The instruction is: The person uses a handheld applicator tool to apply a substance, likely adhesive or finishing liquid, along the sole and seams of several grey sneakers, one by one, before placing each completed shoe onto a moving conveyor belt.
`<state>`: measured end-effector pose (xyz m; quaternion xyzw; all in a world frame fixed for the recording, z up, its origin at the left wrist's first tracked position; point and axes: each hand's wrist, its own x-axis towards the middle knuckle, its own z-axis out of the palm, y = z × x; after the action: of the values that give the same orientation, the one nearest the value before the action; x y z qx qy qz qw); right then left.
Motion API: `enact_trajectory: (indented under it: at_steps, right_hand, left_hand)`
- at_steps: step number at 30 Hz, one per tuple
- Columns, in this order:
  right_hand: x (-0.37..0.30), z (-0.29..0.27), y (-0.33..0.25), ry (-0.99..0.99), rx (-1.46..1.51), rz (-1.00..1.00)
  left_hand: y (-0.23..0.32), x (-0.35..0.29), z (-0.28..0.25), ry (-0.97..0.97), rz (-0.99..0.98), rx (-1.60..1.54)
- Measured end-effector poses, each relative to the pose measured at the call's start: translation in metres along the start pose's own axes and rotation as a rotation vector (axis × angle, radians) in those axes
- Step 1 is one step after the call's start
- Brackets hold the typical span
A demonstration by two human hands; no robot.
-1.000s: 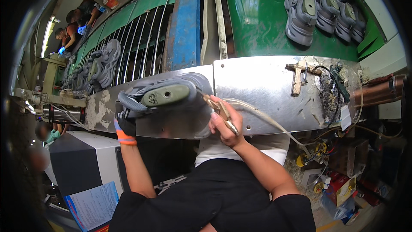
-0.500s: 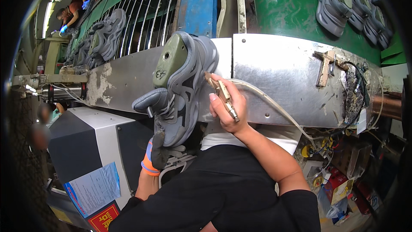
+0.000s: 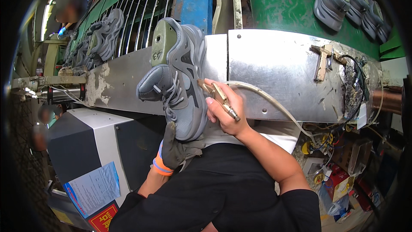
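A grey sneaker [image 3: 185, 99] with a green shoe last [image 3: 163, 45] inside its collar is held over the near edge of the metal table, toe toward me. My left hand [image 3: 180, 150], in a dark grey glove with an orange cuff, grips it by the toe. In my bare right hand [image 3: 229, 107] is a small brass-coloured air gun [image 3: 219, 96]. Its tip is close against the right side of the sole; whether it touches, I cannot tell. A pale hose [image 3: 268, 99] runs from behind that hand toward the right.
On the metal table [image 3: 274, 73] lies a second gun-like tool [image 3: 322, 62] beside a dark cable. Several grey shoes [image 3: 332, 2] stand on the green surface [image 3: 283, 8] at the far right, and more shoes [image 3: 105, 38] on the rod rack at left. A grey machine housing [image 3: 77, 139] stands at near left.
The sneaker has turned more upright, its toe swinging right and closer to me. My left hand has moved right with it. My right hand and the air gun remain at the sole's side.
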<state>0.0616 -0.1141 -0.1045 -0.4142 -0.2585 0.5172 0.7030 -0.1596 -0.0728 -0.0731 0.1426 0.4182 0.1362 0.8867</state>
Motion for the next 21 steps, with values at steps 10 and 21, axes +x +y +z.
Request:
enact_trajectory:
  at_steps: [10, 21]
  right_hand:
    - [-0.037, -0.028, -0.024, 0.004, 0.076, 0.172]
    - [-0.053, -0.047, -0.093, 0.053, -0.101, 0.334]
  left_hand:
    - [-0.012, 0.022, 0.033, -0.111, -0.113, 0.291]
    - [-0.016, 0.064, 0.080, -0.415, -0.266, 0.183]
